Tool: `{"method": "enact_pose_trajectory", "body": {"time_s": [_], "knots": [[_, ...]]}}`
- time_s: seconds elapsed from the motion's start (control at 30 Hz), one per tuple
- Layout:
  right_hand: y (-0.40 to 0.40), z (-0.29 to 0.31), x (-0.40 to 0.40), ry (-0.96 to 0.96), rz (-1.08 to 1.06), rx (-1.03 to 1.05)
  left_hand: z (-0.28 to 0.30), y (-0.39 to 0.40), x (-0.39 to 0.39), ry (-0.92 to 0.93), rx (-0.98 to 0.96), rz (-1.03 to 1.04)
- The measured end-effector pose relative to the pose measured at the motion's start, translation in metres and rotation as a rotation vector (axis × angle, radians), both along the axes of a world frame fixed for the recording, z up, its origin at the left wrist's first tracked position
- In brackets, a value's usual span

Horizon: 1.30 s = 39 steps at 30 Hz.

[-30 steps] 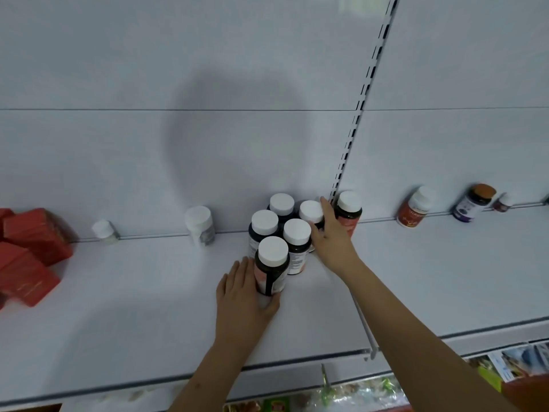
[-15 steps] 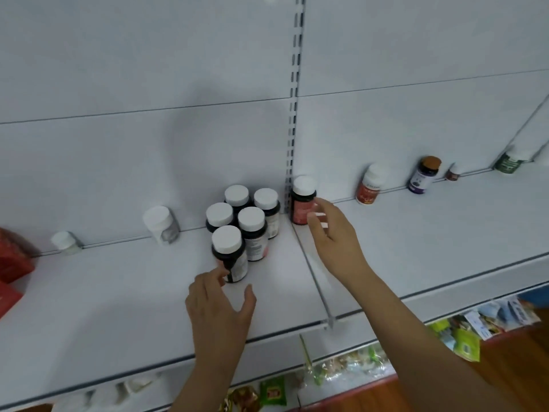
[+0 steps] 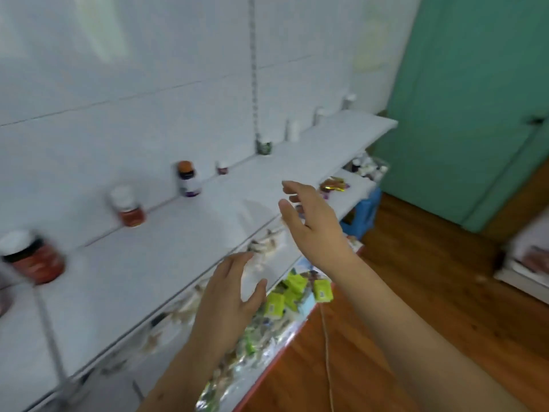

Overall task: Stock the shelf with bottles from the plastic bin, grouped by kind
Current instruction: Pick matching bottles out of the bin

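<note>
My left hand (image 3: 228, 295) and my right hand (image 3: 312, 224) hang in the air in front of the white shelf (image 3: 184, 233), both empty with relaxed fingers. Along the shelf's back edge stand single bottles: a dark one with a red label (image 3: 35, 260) at the far left, a white-capped red-label bottle (image 3: 129, 208), an orange-capped one with a purple label (image 3: 187, 179), a tiny bottle (image 3: 222, 168), a green-label bottle (image 3: 264, 147) and white bottles (image 3: 292, 130) farther right. A clear bin with bottles (image 3: 368, 168) sits past the shelf's right end. The picture is blurred.
The lower shelf holds green packets (image 3: 294, 289) and foil sachets. A blue stool (image 3: 362, 215) stands under the bin. To the right are wooden floor (image 3: 430, 292), a green wall (image 3: 475, 99) and a low white furniture edge (image 3: 528, 263).
The view has swung right, away from the cluster of dark white-capped bottles. Both hands left those bottles and now float empty in front of the shelf's right part.
</note>
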State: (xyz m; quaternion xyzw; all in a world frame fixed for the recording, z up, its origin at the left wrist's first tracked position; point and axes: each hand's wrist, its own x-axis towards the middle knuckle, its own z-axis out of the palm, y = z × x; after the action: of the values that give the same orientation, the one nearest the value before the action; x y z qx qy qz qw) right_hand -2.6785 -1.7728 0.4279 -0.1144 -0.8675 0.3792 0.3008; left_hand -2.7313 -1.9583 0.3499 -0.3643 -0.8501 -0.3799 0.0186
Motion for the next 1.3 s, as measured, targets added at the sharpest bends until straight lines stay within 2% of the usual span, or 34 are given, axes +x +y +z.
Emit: {"method": "enact_pose_trajectory", "body": {"time_s": [0.23, 0.43, 0.57, 0.77, 1.0, 1.3], "knots": [[0.148, -0.023, 0.11, -0.083, -0.31, -0.029, -0.018, 0.161, 0.058, -0.038, -0.036, -0.319], [0.228, -0.04, 0.15, -0.174, -0.477, -0.026, -0.043, 0.258, 0.064, -0.099, -0.12, -0.495], [0.289, -0.055, 0.143, -0.216, -0.557, -0.029, -0.06, 0.334, 0.046, -0.169, -0.146, -0.532], [0.408, -0.048, 0.083, -0.28, -0.613, -0.015, -0.072, 0.459, -0.005, -0.265, -0.133, -0.539], [0.539, -0.02, 0.045, -0.258, -0.683, -0.01, -0.044, 0.597, -0.056, -0.214, -0.158, -0.61], [0.684, -0.052, 0.042, -0.242, -0.746, -0.108, -0.056, 0.749, -0.079, -0.198, -0.195, -0.663]]}}
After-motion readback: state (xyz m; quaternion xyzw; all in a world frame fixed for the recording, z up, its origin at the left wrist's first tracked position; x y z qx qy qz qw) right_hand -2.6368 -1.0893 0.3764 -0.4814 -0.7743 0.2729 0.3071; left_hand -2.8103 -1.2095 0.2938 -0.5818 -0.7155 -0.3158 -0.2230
